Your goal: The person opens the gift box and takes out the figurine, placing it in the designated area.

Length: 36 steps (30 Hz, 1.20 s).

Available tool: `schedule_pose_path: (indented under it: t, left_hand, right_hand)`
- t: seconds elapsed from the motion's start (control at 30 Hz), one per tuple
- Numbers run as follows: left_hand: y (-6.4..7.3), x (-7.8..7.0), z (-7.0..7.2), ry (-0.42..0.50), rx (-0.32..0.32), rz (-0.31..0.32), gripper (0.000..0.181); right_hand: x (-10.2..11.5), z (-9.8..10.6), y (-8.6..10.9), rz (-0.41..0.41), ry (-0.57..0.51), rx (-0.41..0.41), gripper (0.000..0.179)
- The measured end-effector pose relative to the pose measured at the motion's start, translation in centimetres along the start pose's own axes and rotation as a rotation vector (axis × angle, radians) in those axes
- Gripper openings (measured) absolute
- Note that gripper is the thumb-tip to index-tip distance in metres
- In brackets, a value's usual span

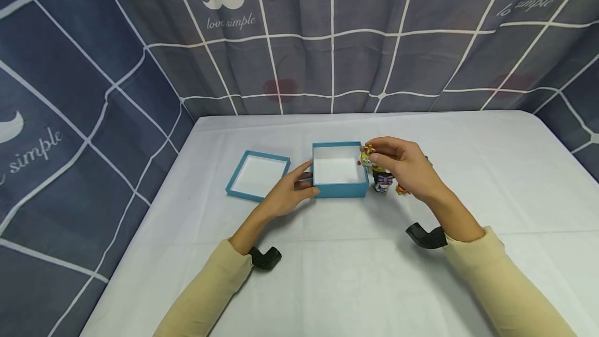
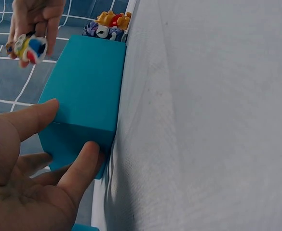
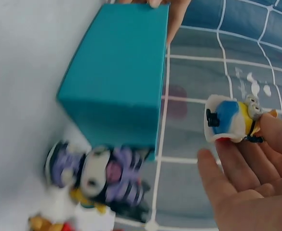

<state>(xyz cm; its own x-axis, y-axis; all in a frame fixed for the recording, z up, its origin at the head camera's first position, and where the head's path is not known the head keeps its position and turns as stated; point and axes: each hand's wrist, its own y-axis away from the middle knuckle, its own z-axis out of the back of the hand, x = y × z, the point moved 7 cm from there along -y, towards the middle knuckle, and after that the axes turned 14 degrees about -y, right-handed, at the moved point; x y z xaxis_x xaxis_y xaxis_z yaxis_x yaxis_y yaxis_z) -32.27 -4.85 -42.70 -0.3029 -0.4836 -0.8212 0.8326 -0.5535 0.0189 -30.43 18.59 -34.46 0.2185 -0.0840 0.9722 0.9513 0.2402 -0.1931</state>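
Note:
A blue box with a white inside stands uncovered on the table. My left hand holds its left end, thumb at the front corner and fingers against the side wall. Above the box's right rim, my right hand pinches a small minion figurine, yellow and blue with goggles and a white base. Just right of the box stands a black-and-purple figurine. An orange-and-red figurine is close by, partly hidden under my right hand in the head view.
The blue-rimmed lid lies with its white inside up, left of the box, partly behind my left hand. A white cloth covers the table. Dark checked curtains hang behind and at both sides.

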Motion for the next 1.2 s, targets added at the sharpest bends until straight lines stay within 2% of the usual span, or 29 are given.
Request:
schedule_pose_path:
  t: [0.3, 0.6, 1.03, 1.2]
  left_hand:
    - [0.0, 0.1, -0.2, -0.005, 0.018, -0.026, 0.077]
    - [-0.1, -0.1, -0.2, -0.005, 0.023, -0.024, 0.076]
    - [-0.3, -0.2, -0.2, 0.001, 0.029, -0.034, 0.077]
    - [-0.1, 0.0, 0.0, -0.009, 0.018, -0.024, 0.076]
  right_hand:
    - [-0.4, 3.0, 1.5, -0.016, 0.067, -0.009, 0.033]
    - [-1.2, 5.4, 3.0, -0.003, 0.019, -0.005, 0.035]
    - [-3.2, 9.3, 5.0, -0.064, 0.106, -0.119, 0.036]
    - [-4.1, 10.0, 5.5, -0.059, 0.047, -0.103, 0.032]
